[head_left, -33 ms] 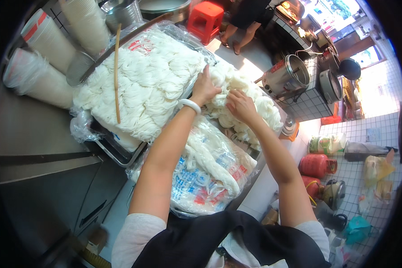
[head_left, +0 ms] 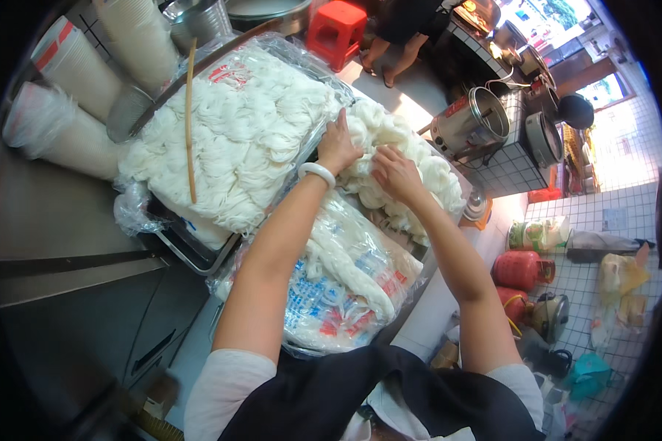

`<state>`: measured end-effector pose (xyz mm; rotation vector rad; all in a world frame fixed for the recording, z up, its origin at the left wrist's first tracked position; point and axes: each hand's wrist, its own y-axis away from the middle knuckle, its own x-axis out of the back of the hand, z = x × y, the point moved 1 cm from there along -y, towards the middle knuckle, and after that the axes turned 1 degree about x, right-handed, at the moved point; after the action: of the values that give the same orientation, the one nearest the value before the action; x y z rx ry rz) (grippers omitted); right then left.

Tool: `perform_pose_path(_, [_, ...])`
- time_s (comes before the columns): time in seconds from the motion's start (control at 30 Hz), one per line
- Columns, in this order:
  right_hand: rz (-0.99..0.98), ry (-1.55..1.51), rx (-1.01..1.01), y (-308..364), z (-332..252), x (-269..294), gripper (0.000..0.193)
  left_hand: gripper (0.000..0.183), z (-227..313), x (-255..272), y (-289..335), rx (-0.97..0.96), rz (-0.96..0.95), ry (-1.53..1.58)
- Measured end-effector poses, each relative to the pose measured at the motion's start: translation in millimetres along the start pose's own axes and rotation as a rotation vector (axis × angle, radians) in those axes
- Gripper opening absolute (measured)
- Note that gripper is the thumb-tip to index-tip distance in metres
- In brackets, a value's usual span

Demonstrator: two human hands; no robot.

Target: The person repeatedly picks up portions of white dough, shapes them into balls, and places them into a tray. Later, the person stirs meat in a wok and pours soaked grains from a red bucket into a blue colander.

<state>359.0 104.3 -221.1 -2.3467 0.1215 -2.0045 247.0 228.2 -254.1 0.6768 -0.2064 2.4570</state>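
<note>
Both hands at the loose heap of white noodles, nearly unchanged from an instant ago

Closest to the camera is the wearer's black cloth apron (head_left: 375, 389). Just beyond it lies a clear plastic bag with blue and red print (head_left: 346, 305), with a thick band of white strands along its top.

Past the bag, both bare hands reach the loose, bulging heap of white noodles (head_left: 438, 195), which sits to the right of a flatter noodle bed. The left hand (head_left: 337, 147), with a smooth white bangle (head_left: 317, 173) at its wrist, is at the heap's left edge, its thumb set apart from the fingers; whether strands lie gripped between them, I cannot tell. The right hand (head_left: 396, 175) rests against the near part of the heap with fingers bent and close together, their tips on the strands; whether they pinch any is hidden.

Compared with the previous picture, the view has shifted very slightly while the hands keep their places. The handling of the heap therefore seems to be at the same point.

To the left, the broad, flat bed of white noodles (head_left: 254, 136) carries a thin, pale wooden stick (head_left: 190, 125), above a metal tray (head_left: 183, 256).

Farther off stand a red plastic stool (head_left: 336, 33), a tall cylindrical steel pot (head_left: 465, 125) and, beyond the stool, another person in dark clothing (head_left: 408, 22).
</note>
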Motion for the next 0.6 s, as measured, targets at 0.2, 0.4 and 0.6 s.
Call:
perform_pose_path(0.2, [0.128, -0.031, 0.03, -13, -12, 5, 0.029, 0.1, 1, -29, -1, -0.027, 0.134, -0.343])
perform_pose_path(0.4, [0.14, -0.195, -0.169, -1, -34, 12, 0.03, 0.06, -20, -21, 0, -0.231, 0.285, -0.222])
perform_pose_path(0.6, [0.039, -0.614, -0.25, 101, -68, 30, 0.027, 0.059, -16, 14, 9, -0.293, 0.031, -0.331])
